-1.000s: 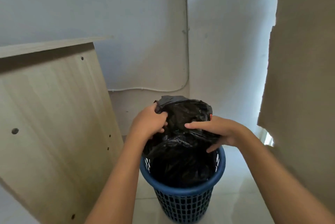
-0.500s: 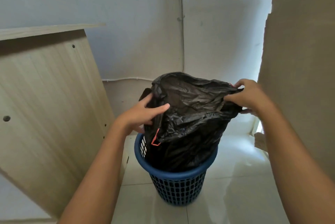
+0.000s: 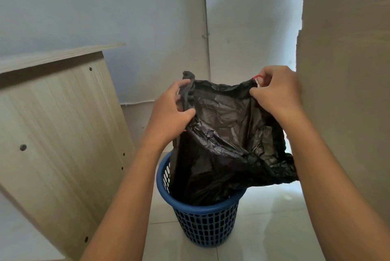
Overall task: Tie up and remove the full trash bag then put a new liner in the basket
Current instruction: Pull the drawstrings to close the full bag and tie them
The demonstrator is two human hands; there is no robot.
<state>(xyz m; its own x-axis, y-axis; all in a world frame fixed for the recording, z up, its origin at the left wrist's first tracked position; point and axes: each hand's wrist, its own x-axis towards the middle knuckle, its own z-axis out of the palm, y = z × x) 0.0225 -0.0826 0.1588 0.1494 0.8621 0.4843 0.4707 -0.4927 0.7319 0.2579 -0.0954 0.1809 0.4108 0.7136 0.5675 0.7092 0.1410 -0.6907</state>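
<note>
- left hand grips black trash bag at its left top edge
- right hand pinches right corner by red drawstring
- bag mouth stretched sideways between hands, body hanging into blue basket below

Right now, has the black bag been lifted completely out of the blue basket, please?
No, the black bag has its lower part inside the blue basket, while both hands grip its top.

Thin crinkled black plastic bag, slightly glossy, between left hand and right hand; below them blue moulded plastic lattice basket on glossy floor tiles; matt wood-grain laminate panel left of left hand.
</note>
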